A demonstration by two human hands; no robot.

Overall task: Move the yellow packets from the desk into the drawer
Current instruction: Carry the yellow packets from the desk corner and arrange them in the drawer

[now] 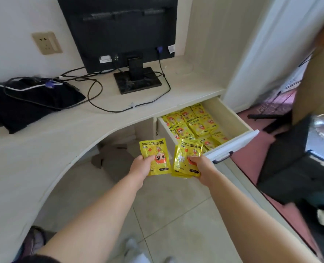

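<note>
- Pinching one yellow packet (155,154) by its near edge with left hand (141,168), thumb on printed face; kept flat and face up, likely for a clean drop.
- Clamping a small packet stack (185,160) in right hand (201,168), thumb on top, fingers beneath; slightly fanned, so firm pinch probably needed to keep it together.
- Both loads in mid-air over the floor, at 7 o'clock of the open drawer (227,114), just short of its front panel.
- Pulled well out from under the bench (62,133); lined with stored packets (193,124) lying flat in rows, looks near full.
- No yellow packets seen on bench top; only monitor (119,31), cables and dark cloth (34,103) at 10 o'clock.
- Judged late in task: these loads not yet dropped in.
</note>
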